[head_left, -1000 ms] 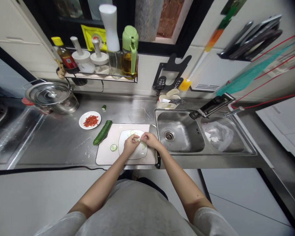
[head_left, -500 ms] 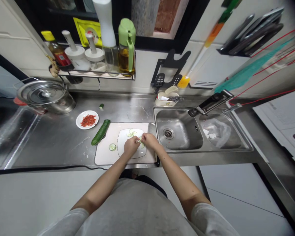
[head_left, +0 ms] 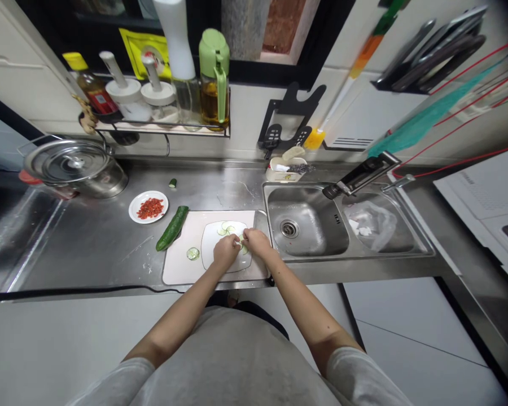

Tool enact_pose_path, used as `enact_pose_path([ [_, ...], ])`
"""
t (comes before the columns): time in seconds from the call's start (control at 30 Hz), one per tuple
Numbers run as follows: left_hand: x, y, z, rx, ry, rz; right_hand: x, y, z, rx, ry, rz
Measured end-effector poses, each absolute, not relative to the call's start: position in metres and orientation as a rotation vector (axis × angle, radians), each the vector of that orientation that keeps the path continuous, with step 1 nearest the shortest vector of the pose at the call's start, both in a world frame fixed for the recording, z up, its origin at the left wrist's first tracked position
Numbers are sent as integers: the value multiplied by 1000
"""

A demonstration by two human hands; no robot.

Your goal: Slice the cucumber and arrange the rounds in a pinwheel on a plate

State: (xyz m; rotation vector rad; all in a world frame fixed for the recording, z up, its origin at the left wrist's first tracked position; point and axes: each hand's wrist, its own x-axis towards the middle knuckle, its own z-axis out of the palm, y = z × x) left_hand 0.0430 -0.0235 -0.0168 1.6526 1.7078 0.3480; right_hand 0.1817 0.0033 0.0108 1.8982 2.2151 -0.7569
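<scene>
A white square plate (head_left: 210, 237) rests on a pale cutting board (head_left: 178, 272), with several thin cucumber slices (head_left: 226, 228) fanned out near its far edge. Over the plate, my left hand (head_left: 226, 250) and my right hand (head_left: 256, 242) meet with fingertips pinched. Between them shows a pale green cucumber slice (head_left: 242, 243), partly covered by the fingers. Left of the plate lies a small stack of cucumber slices (head_left: 193, 254) on the board. A cut cucumber (head_left: 173, 228) leans across the board's left edge.
A white plate of chopped red pieces (head_left: 149, 207) and a cucumber end (head_left: 173, 183) sit behind to the left. Farther left stands a lidded steel pot (head_left: 80, 169). The sink (head_left: 309, 225) adjoins the board on the right. A condiment rack (head_left: 165, 128) hangs above the counter.
The view has shifted very slightly. Both hands stay pinched over the plate in nearly the same place, and the slices and cucumber lie as before.
</scene>
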Motion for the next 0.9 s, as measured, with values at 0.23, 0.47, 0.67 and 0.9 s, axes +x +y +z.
enact_pose_path([
  [0.23, 40, -23, -17, 1671, 1700, 336, 183, 2, 9, 1895, 2240, -746],
  [0.47, 41, -26, -20, 1789, 1717, 395, 187, 1, 8, 1960, 2263, -734],
  [0.67, 41, -25, -19, 1760, 1670, 495, 217, -5, 9, 2303, 2253, -786],
  [0.9, 47, -22, -22, 1728, 1626, 454, 215, -24, 2, 2238, 2168, -887],
])
